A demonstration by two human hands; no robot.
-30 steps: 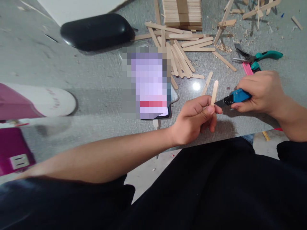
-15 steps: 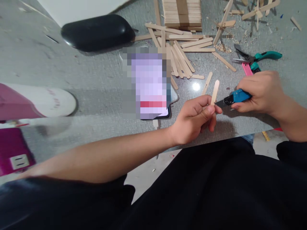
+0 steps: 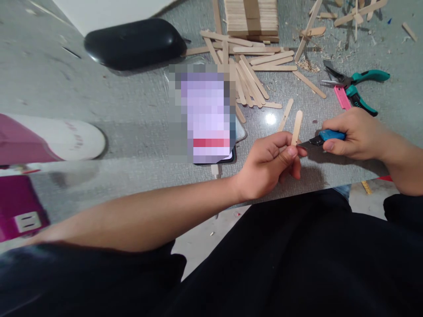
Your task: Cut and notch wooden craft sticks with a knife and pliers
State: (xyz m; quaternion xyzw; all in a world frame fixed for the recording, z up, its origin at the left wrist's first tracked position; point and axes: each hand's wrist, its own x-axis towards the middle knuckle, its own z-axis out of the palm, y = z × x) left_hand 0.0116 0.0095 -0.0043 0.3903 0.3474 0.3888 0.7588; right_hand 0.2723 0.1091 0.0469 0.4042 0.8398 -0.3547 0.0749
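My left hand (image 3: 269, 165) pinches a wooden craft stick (image 3: 296, 127) upright between thumb and fingers, just above the grey table's front edge. My right hand (image 3: 358, 134) is closed round a blue utility knife (image 3: 322, 137). Its dark blade points left and its tip meets the stick right above my left thumb. Another loose stick (image 3: 286, 114) lies on the table just behind the held one.
A phone (image 3: 208, 116) lies left of my hands, a black case (image 3: 134, 43) behind it. Loose sticks (image 3: 251, 79) and a stacked bundle (image 3: 251, 17) lie at the back. Teal pliers (image 3: 358, 81) and a pink tool (image 3: 341, 97) sit behind my right hand. Pink-and-white objects (image 3: 49, 141) are at left.
My right hand has dropped lower and turned, so the pliers' second handle now shows behind it. The knife tip has shifted slightly against the stick. My left hand holds still.
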